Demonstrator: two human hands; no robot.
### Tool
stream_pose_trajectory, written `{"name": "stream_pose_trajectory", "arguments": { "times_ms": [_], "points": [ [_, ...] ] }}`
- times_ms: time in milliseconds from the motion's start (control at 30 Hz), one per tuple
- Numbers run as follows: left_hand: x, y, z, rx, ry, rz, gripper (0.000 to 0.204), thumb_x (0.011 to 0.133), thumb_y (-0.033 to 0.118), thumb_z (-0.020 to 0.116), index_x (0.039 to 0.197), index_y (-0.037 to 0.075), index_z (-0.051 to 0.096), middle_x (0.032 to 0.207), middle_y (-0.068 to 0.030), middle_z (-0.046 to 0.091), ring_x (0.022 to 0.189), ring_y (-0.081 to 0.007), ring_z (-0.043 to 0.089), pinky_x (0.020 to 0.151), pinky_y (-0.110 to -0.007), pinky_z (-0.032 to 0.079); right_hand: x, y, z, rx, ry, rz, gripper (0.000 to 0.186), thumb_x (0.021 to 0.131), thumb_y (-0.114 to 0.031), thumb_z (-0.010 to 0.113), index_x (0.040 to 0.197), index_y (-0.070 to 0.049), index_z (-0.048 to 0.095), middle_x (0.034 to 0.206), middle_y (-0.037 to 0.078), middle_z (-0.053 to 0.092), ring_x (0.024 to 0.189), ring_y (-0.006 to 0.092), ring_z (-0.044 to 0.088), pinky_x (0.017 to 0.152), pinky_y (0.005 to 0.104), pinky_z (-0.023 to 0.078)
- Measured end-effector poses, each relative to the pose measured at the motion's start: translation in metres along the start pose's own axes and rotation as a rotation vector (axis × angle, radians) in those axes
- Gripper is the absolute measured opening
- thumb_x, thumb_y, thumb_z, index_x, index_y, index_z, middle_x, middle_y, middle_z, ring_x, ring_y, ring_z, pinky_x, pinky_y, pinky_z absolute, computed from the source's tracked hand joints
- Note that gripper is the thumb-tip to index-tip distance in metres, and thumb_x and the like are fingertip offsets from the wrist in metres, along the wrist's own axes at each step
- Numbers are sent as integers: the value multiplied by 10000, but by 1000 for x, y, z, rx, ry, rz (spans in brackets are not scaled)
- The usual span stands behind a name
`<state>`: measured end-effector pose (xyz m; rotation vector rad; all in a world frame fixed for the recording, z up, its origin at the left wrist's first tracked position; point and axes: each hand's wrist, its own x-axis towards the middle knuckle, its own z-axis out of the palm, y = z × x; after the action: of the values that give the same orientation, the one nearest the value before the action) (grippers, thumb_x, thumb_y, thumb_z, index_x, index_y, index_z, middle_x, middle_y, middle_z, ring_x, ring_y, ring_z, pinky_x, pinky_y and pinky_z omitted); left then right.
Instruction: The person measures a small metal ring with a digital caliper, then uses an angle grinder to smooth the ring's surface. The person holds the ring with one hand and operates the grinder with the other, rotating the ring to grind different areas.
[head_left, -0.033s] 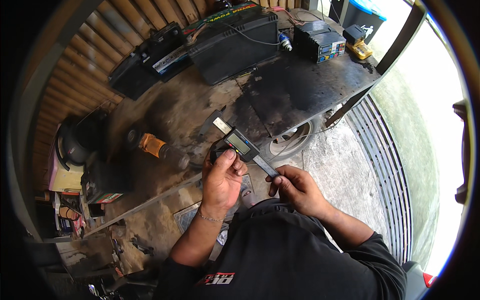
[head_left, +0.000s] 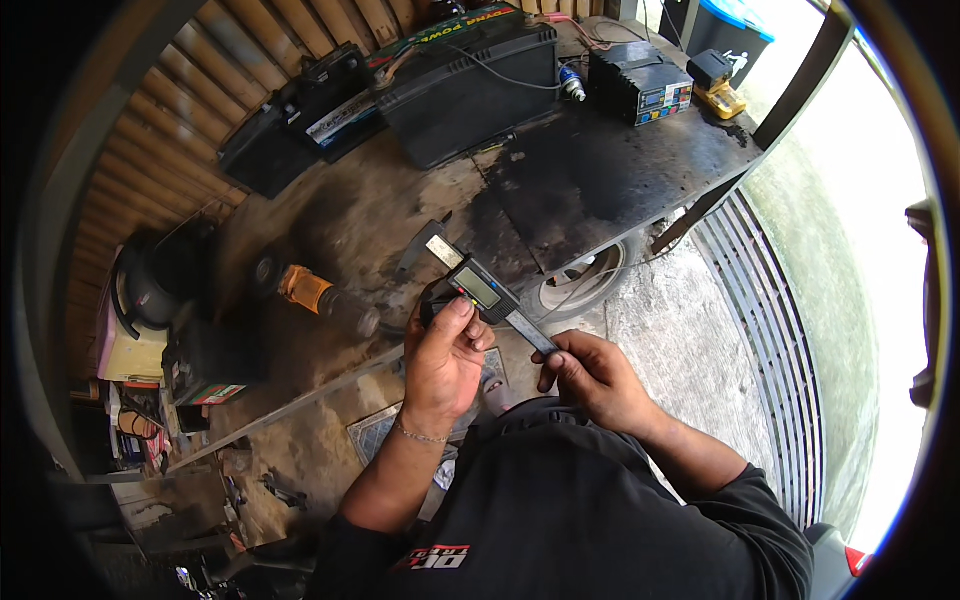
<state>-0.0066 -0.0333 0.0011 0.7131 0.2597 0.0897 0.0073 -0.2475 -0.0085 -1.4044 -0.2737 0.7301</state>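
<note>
A digital caliper (head_left: 478, 287) is held aslant between my two hands, above the bench's front edge. My left hand (head_left: 445, 350) is closed around its sliding body, the thumb resting by the small buttons under the grey display. Further down, my right hand (head_left: 592, 377) pinches the tail of the metal beam between thumb and fingers. The jaws point up and left over the bench and look parted, with a pale stretch of scale showing beside the display. I cannot read whether anything shows on the display.
On the wooden bench (head_left: 400, 195) lies a clear bottle with an orange label (head_left: 310, 292). Along the back stand large black batteries (head_left: 470, 95), a spray can (head_left: 572, 84), a black charger box (head_left: 642, 82) and a yellow-black tool (head_left: 716, 88). Below is a wheel (head_left: 585, 280); slatted metal (head_left: 775, 340) stands right.
</note>
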Motion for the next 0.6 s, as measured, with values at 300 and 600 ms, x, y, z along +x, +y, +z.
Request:
{"name": "stream_pose_trajectory", "arguments": {
  "times_ms": [300,600],
  "points": [
    [0,-3,-11,5,56,-18,114,972,241,663,1028,143,662,912,31,653,751,-85,509,662,-282,417,8,11,-1,-71,-22,-10,247,1105,-226,531,1159,-18,651,865,0,701,709,54,537,651,246,465],
    [-11,1,-11,1,51,35,201,941,218,658,1099,92,650,962,-5,628,768,-125,531,680,-297,431,13,17,-3,94,-146,-23,303,1116,-269,510,1182,-13,658,896,-22,688,781,32,556,707,220,453]
  ]
}}
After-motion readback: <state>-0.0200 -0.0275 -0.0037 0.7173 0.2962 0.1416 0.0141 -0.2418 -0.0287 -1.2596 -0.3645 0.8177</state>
